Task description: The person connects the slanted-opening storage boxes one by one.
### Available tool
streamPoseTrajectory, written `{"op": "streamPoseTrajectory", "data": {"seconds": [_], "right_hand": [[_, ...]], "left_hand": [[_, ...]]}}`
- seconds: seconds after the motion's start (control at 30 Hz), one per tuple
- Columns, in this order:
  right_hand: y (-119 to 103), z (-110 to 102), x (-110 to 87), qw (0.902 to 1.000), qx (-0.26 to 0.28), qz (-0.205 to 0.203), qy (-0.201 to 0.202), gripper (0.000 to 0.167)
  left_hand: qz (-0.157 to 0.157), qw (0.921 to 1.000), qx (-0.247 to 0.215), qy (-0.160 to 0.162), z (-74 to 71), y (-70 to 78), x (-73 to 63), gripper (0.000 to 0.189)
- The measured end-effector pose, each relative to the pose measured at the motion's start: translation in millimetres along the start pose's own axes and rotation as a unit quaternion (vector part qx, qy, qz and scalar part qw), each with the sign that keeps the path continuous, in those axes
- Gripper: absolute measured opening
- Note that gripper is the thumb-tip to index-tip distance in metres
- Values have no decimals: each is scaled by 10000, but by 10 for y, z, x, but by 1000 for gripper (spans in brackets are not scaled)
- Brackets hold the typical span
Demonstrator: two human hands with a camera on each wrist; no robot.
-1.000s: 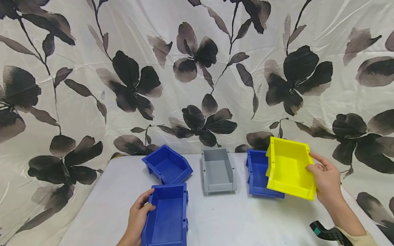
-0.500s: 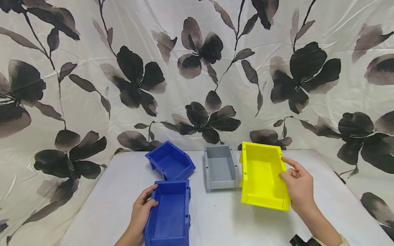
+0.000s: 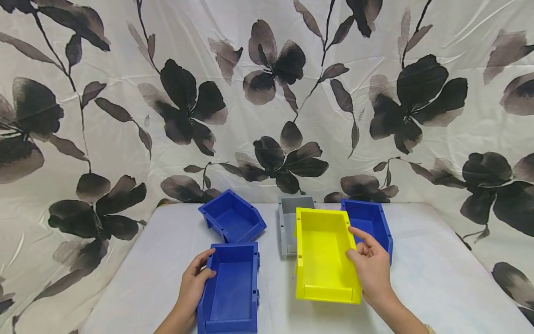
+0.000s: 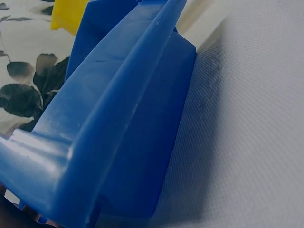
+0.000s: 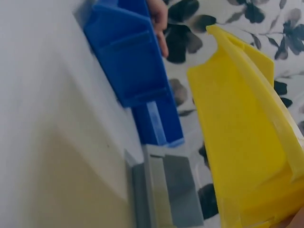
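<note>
Two bare hands each hold a plastic bin over a white table [image 3: 129,283], with a floral cloth [image 3: 125,74] hanging behind. The right hand [image 3: 372,271] pinches the right wall of a yellow bin [image 3: 327,253], thumb inside the rim, other fingers curled outside. The yellow bin is raised clear of the table, right of center, its hollow facing the person, and partly hides a gray bin [image 3: 287,232] and a blue bin at right [image 3: 369,220] behind it. The left hand [image 3: 192,285] grips the left wall of a near blue bin [image 3: 232,290], thumb over the rim; whether its base fully rests on the table is hard to tell. Just behind that, another blue bin [image 3: 233,217] sits turned at an angle.

The bins look light and stiff, smooth enough to slide a little in the fingers, and unlikely to break. Held by one side wall, the yellow bin could swing or tip; a firm grip midway along the rim, or a wall in each hand, should steady it.
</note>
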State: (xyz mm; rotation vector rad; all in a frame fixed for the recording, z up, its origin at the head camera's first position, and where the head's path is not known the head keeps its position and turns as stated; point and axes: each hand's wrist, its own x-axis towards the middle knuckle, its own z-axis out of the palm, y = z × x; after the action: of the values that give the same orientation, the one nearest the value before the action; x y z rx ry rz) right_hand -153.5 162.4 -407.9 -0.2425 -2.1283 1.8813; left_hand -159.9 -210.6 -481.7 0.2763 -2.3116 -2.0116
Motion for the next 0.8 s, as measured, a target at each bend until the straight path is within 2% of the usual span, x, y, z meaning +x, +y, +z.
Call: {"op": "streamPoseTrajectory", "data": {"seconds": [0.27,0.6,0.8], "right_hand": [[72,214,-125,9994,196,116,-244,50],[162,441,-244,9971,630,28,-429,49],[201,523,-288,9967,530,96,-612,48]], "left_hand": [[-18,10000,-40,-15,-10,6,-4,59],[-67,10000,-36,-36,-18,-7,-6,59],[-37,9999,-98,-67,-22,-30,8,58]]}}
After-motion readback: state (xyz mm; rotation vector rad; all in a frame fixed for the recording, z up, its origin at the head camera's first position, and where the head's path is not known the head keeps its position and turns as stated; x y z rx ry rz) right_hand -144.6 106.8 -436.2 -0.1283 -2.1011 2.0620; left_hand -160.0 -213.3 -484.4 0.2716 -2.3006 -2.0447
